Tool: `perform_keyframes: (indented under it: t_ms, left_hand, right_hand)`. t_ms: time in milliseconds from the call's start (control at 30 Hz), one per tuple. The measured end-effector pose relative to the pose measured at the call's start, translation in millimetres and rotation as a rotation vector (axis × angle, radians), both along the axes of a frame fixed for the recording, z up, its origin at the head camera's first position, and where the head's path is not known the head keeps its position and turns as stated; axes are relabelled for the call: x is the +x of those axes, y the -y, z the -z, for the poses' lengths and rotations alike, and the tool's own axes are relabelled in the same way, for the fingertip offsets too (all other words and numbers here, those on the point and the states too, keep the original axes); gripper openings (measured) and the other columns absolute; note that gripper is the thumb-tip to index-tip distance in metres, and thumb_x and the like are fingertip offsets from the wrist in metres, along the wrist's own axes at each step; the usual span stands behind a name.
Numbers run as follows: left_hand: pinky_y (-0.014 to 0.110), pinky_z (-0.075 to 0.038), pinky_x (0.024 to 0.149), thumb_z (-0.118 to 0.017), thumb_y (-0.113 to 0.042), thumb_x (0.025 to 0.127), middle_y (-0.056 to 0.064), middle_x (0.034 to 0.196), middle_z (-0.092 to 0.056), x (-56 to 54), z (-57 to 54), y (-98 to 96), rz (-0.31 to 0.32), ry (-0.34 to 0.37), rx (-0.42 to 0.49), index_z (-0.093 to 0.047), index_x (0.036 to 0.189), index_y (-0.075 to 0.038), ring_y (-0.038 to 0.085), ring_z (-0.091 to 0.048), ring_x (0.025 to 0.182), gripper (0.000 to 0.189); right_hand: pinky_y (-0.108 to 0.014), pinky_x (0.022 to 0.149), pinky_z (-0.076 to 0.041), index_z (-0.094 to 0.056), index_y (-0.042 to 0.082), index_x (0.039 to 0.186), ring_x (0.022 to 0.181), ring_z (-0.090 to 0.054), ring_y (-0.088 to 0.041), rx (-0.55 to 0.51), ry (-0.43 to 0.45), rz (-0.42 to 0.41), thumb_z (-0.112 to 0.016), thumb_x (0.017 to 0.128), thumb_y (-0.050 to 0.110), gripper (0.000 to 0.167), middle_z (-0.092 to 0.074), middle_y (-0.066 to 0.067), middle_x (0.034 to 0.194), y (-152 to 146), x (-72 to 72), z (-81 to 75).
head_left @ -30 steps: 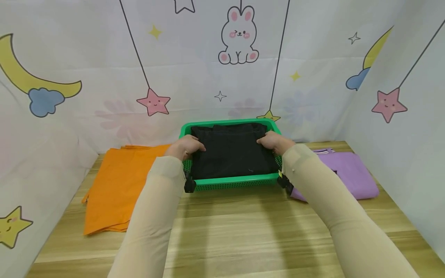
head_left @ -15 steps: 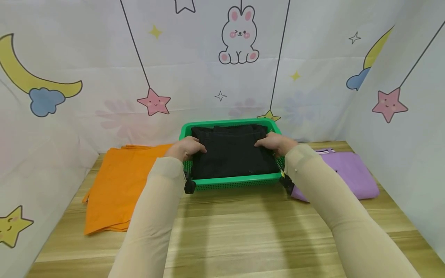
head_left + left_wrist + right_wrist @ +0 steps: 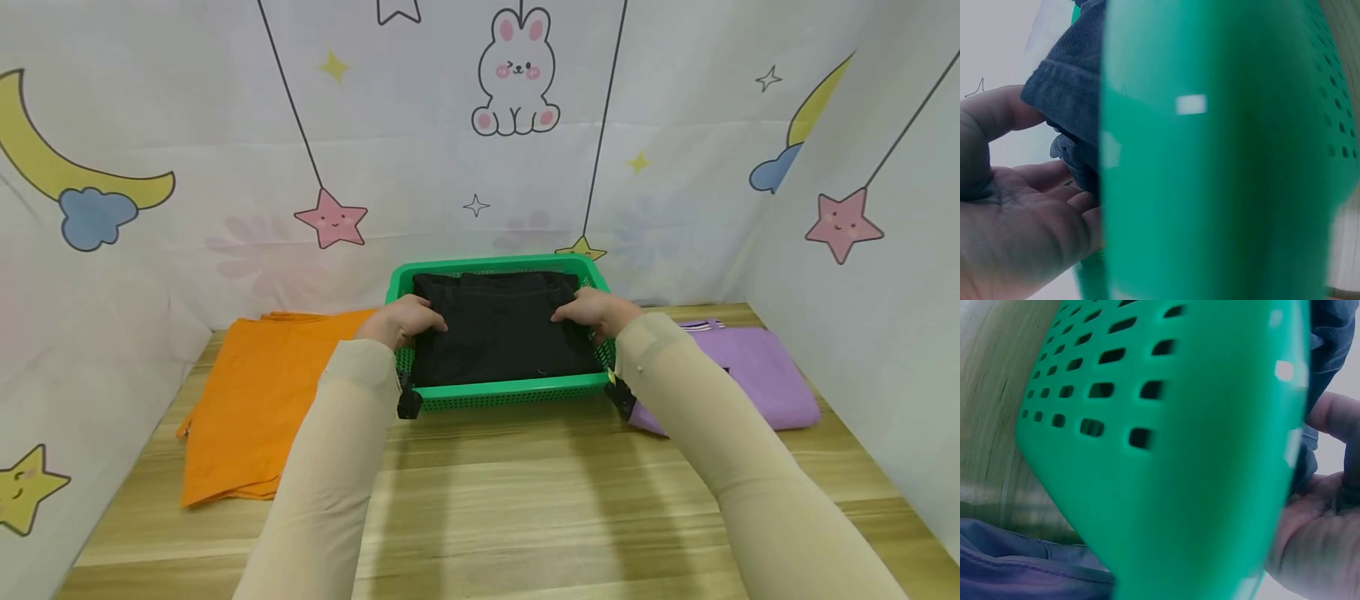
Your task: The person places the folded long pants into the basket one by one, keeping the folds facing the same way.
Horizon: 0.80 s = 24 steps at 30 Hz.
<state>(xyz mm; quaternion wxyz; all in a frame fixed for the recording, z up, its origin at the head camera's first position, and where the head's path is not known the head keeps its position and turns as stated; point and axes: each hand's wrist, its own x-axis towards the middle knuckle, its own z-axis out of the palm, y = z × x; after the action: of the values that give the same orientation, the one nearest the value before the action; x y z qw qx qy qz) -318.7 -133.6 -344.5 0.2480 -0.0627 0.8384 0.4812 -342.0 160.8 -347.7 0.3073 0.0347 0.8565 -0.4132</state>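
Note:
A folded black denim garment [image 3: 502, 333] lies inside a green plastic basket [image 3: 517, 387] at the back middle of the table. My left hand [image 3: 401, 321] grips its left side edge, thumb on top. On the opposite edge my right hand [image 3: 596, 310] holds it likewise. The left wrist view shows my left thumb and fingers around the layered dark cloth [image 3: 1069, 87], with the blurred basket wall [image 3: 1210, 187] covering much of the view. In the right wrist view the basket wall [image 3: 1222, 456] hides most of the garment, and my right hand [image 3: 1322, 537] reaches behind it.
Folded orange cloth [image 3: 255, 400] lies on the wooden table [image 3: 510, 500] left of the basket. A folded purple garment [image 3: 765, 375] lies to the right, partly behind my right sleeve. A printed white curtain [image 3: 420, 167] stands close behind the basket.
My right hand and forearm have shifted slightly right, and the right thumb lies a little farther in over the garment. The left hand has barely moved.

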Motion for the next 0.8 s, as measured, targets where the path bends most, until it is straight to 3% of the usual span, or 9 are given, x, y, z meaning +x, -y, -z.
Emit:
perform_keyframes:
  t_ms: [400, 800]
  left_hand:
    - [0.049, -0.031, 0.111, -0.067, -0.016, 0.085, 0.017, 0.156, -0.019, 1.0, 3.2, -0.7, 0.039, 0.006, -0.033, -0.007, 0.152, -0.002, 0.034, -0.032, 0.138, 0.091]
    - [0.051, -0.03, 0.111, -0.064, -0.015, 0.087, 0.018, 0.157, -0.013, 2.0, 5.7, -0.1, 0.077, 0.007, -0.068, -0.008, 0.151, -0.002, 0.035, -0.025, 0.141, 0.087]
  right_hand:
    - [-0.056, 0.103, -0.039, 0.007, 0.003, 0.151, 0.137, -0.03, -0.04, 0.029, 0.005, -0.025, -0.05, 0.097, 0.022, 0.08, -0.014, -0.023, 0.155, 0.7, -0.8, 1.2]
    - [-0.056, 0.099, -0.042, 0.009, 0.005, 0.151, 0.138, -0.026, -0.043, 0.055, 0.011, -0.039, -0.05, 0.097, 0.022, 0.082, -0.006, -0.023, 0.157, 1.2, 0.4, 3.1]
